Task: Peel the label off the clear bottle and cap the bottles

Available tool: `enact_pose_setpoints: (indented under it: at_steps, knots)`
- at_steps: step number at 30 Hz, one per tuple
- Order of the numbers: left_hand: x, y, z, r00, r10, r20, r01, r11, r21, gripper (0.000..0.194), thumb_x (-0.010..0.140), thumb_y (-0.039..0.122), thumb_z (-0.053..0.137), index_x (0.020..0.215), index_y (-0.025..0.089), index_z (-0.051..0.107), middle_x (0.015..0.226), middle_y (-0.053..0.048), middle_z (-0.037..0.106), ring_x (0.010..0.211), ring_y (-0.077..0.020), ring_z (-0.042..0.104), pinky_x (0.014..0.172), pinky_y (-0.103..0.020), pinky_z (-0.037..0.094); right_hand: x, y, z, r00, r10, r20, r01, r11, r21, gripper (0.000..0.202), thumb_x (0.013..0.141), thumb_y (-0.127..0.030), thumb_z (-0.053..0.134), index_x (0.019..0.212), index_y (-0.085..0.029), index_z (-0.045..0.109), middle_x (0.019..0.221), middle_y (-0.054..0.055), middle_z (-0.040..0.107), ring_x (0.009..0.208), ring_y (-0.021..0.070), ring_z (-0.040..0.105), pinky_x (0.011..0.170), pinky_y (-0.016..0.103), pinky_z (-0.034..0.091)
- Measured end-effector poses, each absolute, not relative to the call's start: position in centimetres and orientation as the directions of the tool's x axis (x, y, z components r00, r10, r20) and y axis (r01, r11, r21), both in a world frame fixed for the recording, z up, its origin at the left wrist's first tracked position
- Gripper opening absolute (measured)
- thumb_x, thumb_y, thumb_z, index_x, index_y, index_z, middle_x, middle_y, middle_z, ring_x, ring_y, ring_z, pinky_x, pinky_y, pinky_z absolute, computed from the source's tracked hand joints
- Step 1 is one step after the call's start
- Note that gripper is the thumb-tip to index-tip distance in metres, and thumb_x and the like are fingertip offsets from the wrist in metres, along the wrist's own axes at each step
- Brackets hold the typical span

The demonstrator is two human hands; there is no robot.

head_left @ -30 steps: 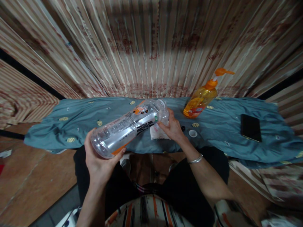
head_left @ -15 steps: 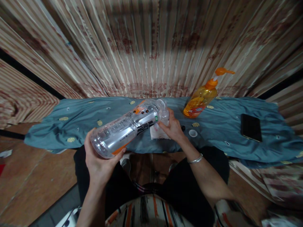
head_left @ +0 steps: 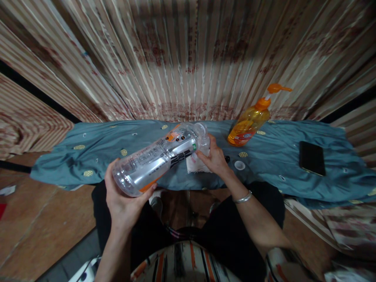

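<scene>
A large clear plastic bottle (head_left: 155,160) with a silver and orange label is held tilted above the cloth, its neck end up and to the right. My left hand (head_left: 123,199) is wrapped round the bottle's base. At the neck end, my right hand (head_left: 216,158) is closed on a small clear plastic bottle (head_left: 203,139), whose end meets the large bottle's mouth. Exactly how the two ends join is hard to make out. Beneath them lies a white folded tissue (head_left: 196,164), partly hidden by the bottle and my right hand.
An orange pump bottle (head_left: 248,123) with yellow liquid stands at the right rear. A white cap (head_left: 239,165) and a small black object (head_left: 227,159) lie near my right hand. Farther right is a black phone (head_left: 311,158). Blue-green cloth (head_left: 100,152) covers the narrow table; striped curtains (head_left: 188,58) hang behind.
</scene>
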State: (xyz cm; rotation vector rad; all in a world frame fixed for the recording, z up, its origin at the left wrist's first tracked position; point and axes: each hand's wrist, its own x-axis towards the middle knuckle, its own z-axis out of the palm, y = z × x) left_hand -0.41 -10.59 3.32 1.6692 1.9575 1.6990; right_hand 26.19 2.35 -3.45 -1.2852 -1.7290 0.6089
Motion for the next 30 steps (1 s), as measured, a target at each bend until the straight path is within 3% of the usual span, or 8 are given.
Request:
enact_pose_setpoints:
  at_steps: [5, 22, 30]
  knots:
    - [-0.41, -10.62, 3.33, -0.424, 0.731, 0.534, 0.650, -0.164, 0.742, 0.099, 0.054, 0.047, 0.095, 0.142, 0.020, 0.057, 0.137, -0.017, 0.064, 0.126, -0.0348, 0.064, 0.115, -0.054, 0.050, 26.18, 2.44, -3.60, -0.085, 0.935, 0.345, 0.515, 0.338, -0.788, 0.073, 0.090, -0.052, 0.065, 0.150, -0.019, 0.040, 0.124, 0.017, 0.075, 0.106, 0.0356, 0.076, 0.093, 0.052, 0.061]
    - [-0.36, -10.60, 3.44, -0.407, 0.736, 0.541, 0.648, -0.184, 0.739, 0.100, 0.055, 0.046, 0.095, 0.143, 0.021, 0.054, 0.138, -0.016, 0.063, 0.126, -0.0334, 0.063, 0.117, -0.052, 0.048, 26.20, 2.43, -3.59, -0.087, 0.928, 0.363, 0.498, 0.356, -0.790, 0.069, 0.090, -0.050, 0.066, 0.148, -0.022, 0.041, 0.120, 0.013, 0.076, 0.101, 0.0343, 0.077, 0.089, 0.050, 0.062]
    - [-0.31, -10.65, 3.50, -0.400, 0.734, 0.549, 0.656, -0.190, 0.731, 0.098, 0.056, 0.045, 0.095, 0.143, 0.022, 0.055, 0.139, -0.015, 0.062, 0.128, -0.0331, 0.063, 0.118, -0.052, 0.047, 26.26, 2.44, -3.60, -0.098, 0.937, 0.334, 0.534, 0.333, -0.777, 0.074, 0.091, -0.052, 0.065, 0.151, -0.018, 0.038, 0.122, 0.016, 0.076, 0.103, 0.0355, 0.077, 0.091, 0.051, 0.062]
